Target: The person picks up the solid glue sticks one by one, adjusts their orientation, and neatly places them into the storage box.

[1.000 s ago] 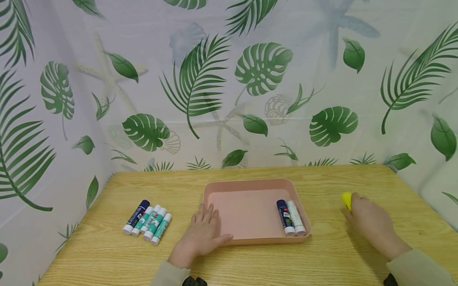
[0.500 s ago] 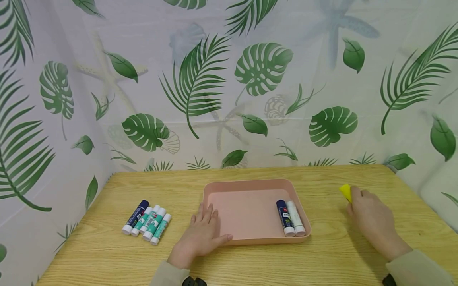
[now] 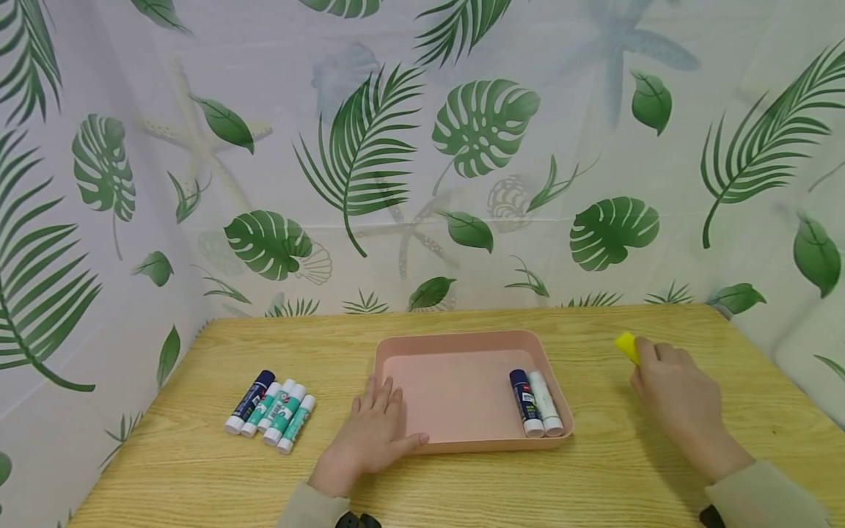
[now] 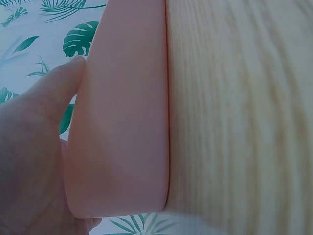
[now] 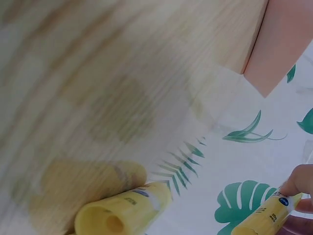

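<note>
My left hand (image 3: pixel 370 433) rests on the left front corner of a pink tray (image 3: pixel 462 444), its fingers extended over the rim. In the left wrist view the thumb touches the rim of the tray's wall (image 4: pixel 117 122). Right of the tray, my right hand (image 3: pixel 680 389) grips a yellow glue stick (image 3: pixel 627 346) above the table. In the right wrist view that held yellow glue stick (image 5: pixel 264 218) shows its label, and another yellow glue stick (image 5: pixel 122 210) lies on the table. Inside the tray, a navy glue stick (image 3: pixel 526 403) and a white one (image 3: pixel 545 403) lie side by side at the right end.
Left of the tray, a navy glue stick (image 3: pixel 250 402) lies beside several green-and-white glue sticks (image 3: pixel 284 414) on the wooden table (image 3: pixel 462 491). A leaf-patterned cloth (image 3: pixel 409 161) hangs behind the table and along its sides.
My right hand has lifted the yellow glue stick and shifted slightly left and away from me, toward the tray. My left hand and the tray have stayed in place.
</note>
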`<state>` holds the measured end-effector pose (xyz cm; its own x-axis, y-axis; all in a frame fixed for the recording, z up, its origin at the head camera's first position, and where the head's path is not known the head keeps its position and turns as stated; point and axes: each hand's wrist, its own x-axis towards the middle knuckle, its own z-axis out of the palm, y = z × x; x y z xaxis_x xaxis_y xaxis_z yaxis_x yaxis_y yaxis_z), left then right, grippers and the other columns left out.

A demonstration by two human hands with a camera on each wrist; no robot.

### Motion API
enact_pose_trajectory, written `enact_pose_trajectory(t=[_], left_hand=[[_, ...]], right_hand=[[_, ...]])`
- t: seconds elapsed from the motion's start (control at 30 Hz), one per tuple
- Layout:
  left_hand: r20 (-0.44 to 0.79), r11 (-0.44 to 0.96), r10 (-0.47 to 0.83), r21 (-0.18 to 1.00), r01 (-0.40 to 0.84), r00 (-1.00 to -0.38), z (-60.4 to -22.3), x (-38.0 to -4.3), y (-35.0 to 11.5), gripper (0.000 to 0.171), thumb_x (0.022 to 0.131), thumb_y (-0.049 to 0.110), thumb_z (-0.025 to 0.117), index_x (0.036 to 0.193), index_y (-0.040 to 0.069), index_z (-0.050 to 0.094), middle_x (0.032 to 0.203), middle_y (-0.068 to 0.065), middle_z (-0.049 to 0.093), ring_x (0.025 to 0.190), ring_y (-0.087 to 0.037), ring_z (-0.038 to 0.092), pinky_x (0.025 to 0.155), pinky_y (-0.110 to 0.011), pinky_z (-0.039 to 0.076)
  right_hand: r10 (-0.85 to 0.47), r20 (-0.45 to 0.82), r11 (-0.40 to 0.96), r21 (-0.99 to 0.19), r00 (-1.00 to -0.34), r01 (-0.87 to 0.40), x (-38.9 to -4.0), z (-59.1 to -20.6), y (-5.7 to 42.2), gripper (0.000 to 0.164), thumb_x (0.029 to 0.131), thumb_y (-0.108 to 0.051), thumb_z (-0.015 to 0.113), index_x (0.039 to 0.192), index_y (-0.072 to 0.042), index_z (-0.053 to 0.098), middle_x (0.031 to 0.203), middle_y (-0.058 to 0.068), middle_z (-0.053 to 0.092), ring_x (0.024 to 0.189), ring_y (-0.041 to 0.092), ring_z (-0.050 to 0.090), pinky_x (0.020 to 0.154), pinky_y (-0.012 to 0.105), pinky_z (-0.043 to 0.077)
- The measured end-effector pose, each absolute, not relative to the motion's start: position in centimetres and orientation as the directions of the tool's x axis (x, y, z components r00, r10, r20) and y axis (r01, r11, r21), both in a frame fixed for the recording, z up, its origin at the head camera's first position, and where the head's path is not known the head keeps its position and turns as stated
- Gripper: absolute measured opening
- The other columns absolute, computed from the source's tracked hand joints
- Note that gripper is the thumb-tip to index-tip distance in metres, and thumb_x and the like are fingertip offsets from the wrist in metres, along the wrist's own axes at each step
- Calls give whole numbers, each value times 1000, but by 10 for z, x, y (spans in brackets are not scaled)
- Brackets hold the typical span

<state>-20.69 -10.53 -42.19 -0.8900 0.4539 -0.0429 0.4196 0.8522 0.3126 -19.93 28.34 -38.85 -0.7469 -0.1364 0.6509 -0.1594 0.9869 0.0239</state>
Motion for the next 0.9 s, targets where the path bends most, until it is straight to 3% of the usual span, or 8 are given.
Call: enact_pose_trajectory(t=[0.2,0.4,0.9], left_hand=[[-35,848,456,318,423,-889,-421,-206,-106,82,85,57,41,135,-7,28,143,-22,13,129,-40,-1,98,-57,14],[-40,850,453,320,419,-890,-421,-205,-106,82,85,58,40,135,-6,27,143,-21,13,130,-39,-1,98,-56,14],[-28,851,455,307,426,-890,-420,-206,-105,82,85,57,41,134,-7,28,143,-22,14,130,-40,-1,98,-56,14]], right_hand=[[-192,680,977,65,-708,-203,-198,-386,274,38,63,-2,65,98,4,51,79,24,55,66,39,53,34,46,38],[-230,652,969,84,-722,-232,-198,-383,262,43,63,-1,68,101,5,49,83,25,55,70,38,53,38,46,42],[-332,657,934,130,-676,-333,-203,-381,230,40,65,-1,67,100,4,51,83,21,56,69,34,54,40,40,45]])
